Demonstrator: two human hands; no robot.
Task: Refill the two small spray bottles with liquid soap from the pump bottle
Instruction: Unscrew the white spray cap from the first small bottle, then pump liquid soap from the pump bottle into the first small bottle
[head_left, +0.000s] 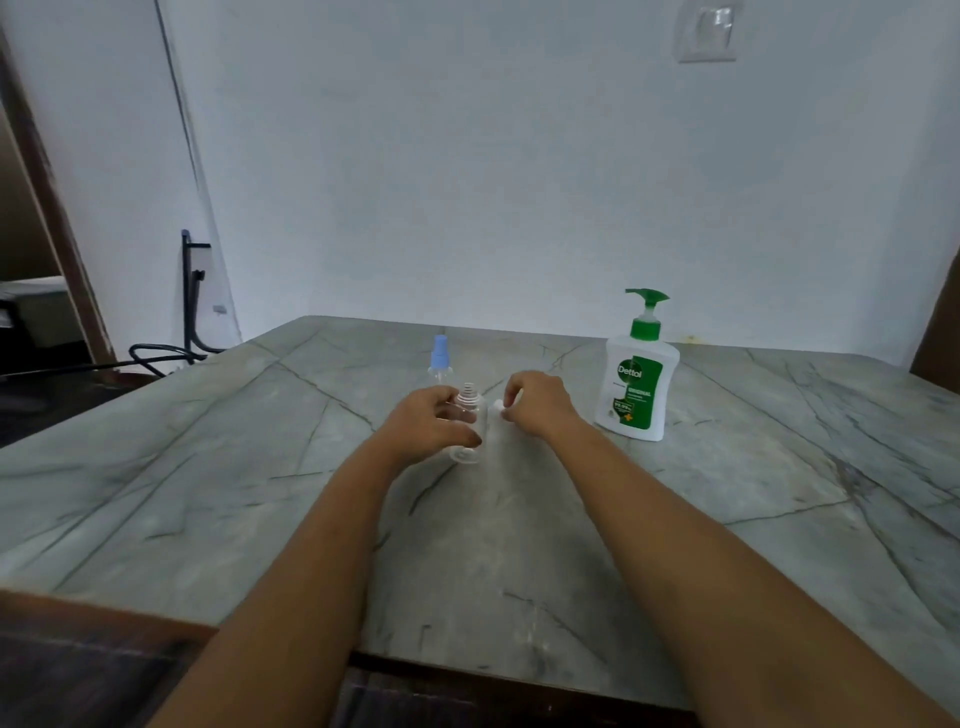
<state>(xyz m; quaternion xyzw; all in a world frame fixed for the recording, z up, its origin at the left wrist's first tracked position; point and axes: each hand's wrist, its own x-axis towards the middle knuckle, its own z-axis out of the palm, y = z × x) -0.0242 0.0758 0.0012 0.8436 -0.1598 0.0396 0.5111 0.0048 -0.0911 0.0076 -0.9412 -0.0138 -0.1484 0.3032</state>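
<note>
My left hand (434, 423) grips a small clear spray bottle (467, 415) that stands on the marble table (208, 467); its threaded neck is bare, with no cap on it. Just to its right, my right hand (535, 402) pinches a small white spray cap (497, 407) low over the table. A second clear spray bottle (439, 361), with its blue spray top still on, stands behind my left hand. The white pump bottle (638, 379) with a green pump and green label stands to the right of my right hand.
A white wall runs along the table's far edge. Black cables and a metal stand (189, 312) lie on the floor at the left. A dark wooden edge (104, 649) borders the table's near side.
</note>
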